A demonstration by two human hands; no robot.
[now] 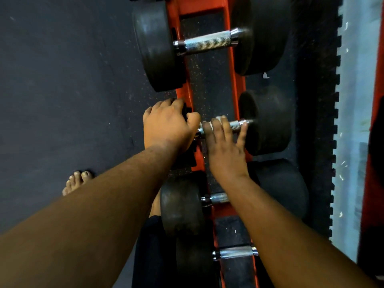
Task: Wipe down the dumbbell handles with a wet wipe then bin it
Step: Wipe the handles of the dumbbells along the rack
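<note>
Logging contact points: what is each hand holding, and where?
Right hand presses a white wet wipe around the knurled steel dumbbell handle; left hand grips its black left weight end.

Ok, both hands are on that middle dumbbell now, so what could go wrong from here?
1. The left hand grips the near weight head while the right hand presses the wet wipe on the handle; if the dumbbell rolls on the red rack, fingers could get pinched against the rail.
2. The wipe is mostly hidden under the fingers, so the handle end by the far head may get missed.
3. A bare foot is close to the rack, exposed to any dropped weight.
</note>
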